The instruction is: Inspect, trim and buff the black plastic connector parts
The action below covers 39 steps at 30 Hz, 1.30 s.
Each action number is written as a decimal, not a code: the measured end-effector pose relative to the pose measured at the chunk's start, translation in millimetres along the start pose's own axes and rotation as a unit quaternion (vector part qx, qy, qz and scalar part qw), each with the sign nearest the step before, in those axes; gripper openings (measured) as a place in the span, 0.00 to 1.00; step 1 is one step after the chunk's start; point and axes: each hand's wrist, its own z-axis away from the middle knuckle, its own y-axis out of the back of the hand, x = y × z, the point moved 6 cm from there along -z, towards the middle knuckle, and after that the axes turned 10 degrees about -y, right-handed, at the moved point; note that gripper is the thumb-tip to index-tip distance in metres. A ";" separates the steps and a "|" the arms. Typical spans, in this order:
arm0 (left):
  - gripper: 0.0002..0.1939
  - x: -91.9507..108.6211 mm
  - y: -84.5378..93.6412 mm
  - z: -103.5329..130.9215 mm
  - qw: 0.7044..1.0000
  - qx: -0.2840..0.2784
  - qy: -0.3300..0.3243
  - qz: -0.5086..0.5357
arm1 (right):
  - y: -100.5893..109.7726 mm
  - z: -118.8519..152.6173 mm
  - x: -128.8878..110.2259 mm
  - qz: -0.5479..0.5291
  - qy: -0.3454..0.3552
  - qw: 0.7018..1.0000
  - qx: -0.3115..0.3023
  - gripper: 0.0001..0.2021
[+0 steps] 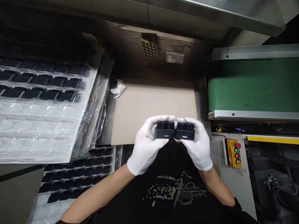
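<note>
In a white glove, my left hand (146, 146) is closed around a black plastic housing (165, 133) with a row of rounded black ribs along its top. My right hand (198, 143), gloved as well, grips a matching black housing (185, 134). The two pieces sit side by side, their inner ends touching or nearly so, each with a small light slot on the side facing me. Both are held up over the near edge of a beige board (154, 99). My palms hide the outer ends of the pieces.
To the left, stacked clear plastic trays (39, 124) hold rows of black parts; another tray (77, 174) lies lower. A crumpled white tissue (119, 89) rests on the board's corner. At right are a green conveyor belt (254, 84) and a yellow button box (234, 152). A metal ledge (210, 15) overhangs the back.
</note>
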 end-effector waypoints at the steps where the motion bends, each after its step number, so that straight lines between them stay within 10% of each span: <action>1: 0.22 0.2 -0.2 -1.5 1.000 0.000 -0.003 -0.004 | 0.4 -0.8 -0.5 0.002 0.002 1.000 0.005 0.22; 22: 0.24 8.6 -9.7 -15.9 0.961 0.019 -0.168 -0.218 | -34.4 -11.0 -38.8 0.281 0.176 0.942 0.054 0.35; 39: 0.29 -4.6 -0.4 -22.3 0.980 0.007 -0.096 -0.177 | -39.1 -21.0 -22.9 0.296 0.134 0.945 0.035 0.37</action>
